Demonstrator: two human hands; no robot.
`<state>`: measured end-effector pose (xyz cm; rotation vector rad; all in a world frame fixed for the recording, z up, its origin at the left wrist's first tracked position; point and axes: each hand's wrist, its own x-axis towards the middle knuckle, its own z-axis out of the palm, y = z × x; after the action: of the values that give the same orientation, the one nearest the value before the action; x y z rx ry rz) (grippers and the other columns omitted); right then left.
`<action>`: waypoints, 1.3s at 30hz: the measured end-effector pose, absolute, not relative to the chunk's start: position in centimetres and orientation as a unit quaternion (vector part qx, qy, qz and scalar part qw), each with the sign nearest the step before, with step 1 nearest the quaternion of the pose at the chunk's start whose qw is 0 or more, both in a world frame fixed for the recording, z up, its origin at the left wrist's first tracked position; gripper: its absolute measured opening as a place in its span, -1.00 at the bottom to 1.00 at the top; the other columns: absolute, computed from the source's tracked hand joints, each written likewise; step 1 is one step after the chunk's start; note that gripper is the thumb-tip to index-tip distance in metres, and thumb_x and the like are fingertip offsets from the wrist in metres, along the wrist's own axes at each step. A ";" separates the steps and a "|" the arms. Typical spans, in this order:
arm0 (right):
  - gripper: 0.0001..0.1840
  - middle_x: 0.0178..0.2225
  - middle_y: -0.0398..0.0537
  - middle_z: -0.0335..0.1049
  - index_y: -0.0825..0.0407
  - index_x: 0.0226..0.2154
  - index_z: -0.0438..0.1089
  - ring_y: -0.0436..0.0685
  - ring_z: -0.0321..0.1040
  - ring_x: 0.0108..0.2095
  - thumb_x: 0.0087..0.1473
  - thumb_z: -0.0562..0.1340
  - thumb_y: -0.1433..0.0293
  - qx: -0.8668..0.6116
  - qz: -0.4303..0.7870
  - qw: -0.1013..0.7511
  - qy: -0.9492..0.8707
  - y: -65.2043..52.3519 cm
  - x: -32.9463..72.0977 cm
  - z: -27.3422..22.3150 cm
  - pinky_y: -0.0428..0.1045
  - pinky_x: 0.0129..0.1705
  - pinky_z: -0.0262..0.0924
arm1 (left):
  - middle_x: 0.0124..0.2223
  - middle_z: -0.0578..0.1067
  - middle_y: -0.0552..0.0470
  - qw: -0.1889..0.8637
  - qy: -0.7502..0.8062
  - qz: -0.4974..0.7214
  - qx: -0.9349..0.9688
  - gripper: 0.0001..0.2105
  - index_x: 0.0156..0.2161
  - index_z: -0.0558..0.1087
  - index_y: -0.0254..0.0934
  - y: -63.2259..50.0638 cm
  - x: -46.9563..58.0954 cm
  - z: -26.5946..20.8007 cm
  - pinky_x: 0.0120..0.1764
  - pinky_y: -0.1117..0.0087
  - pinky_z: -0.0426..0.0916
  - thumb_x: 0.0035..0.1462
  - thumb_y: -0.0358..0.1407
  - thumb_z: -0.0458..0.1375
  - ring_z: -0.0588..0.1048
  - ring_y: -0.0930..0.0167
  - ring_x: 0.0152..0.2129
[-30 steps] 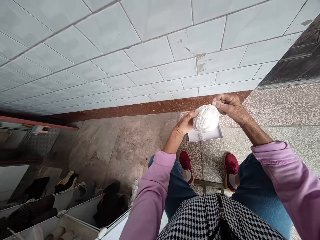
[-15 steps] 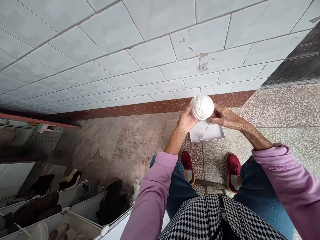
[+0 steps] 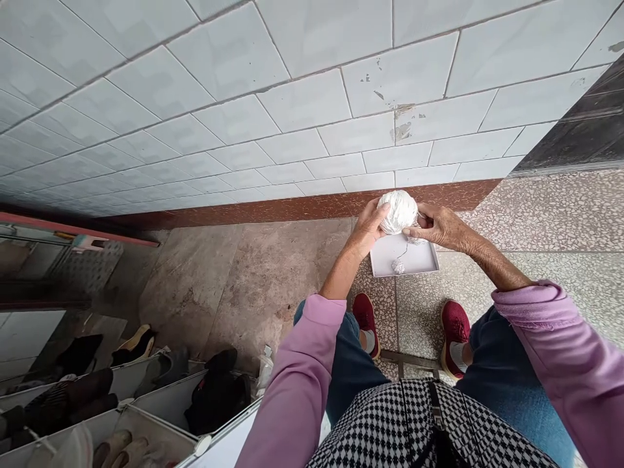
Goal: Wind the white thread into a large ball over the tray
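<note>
A ball of white yarn is held up in front of the tiled wall. My left hand grips it from the left, thumb across its near side. Against the ball's right side is my right hand, fingers bent together in a pinch at the yarn strand; the strand itself barely shows. Below the hands a shallow pale tray lies on the floor. In it sits a small ball of greyish-white yarn, its thin strand running up to more yarn partly hidden beneath my right hand.
White wall tiles rise in front, over a red-brown skirting. My red shoes stand on the speckled floor close to the tray. To the lower left, an open rack holds several shoes. A dark panel is at far right.
The yarn ball has turned in my left hand, and the left thumb now lies over its front. My right thumb has shifted left against the ball. The small ball in the tray shows more clearly.
</note>
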<state>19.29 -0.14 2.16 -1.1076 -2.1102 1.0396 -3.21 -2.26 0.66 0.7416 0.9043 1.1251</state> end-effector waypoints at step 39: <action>-0.57 -0.50 -0.09 0.41 -0.06 -0.44 0.43 0.11 0.27 -0.46 0.40 0.30 0.06 -0.434 0.296 0.351 -0.775 1.2 22.7 3.5 0.08 -0.37 0.13 | 0.03 0.67 -0.15 0.745 0.395 0.358 0.401 -0.34 0.06 0.61 -0.23 -2.9 -1.3 -0.3 -0.01 0.15 0.52 -0.15 0.03 0.52 0.60 0.06 0.05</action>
<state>22.71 1.24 3.54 -1.1223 -2.0077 0.7655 -1.32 -2.92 -0.31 0.8774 0.8652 0.7849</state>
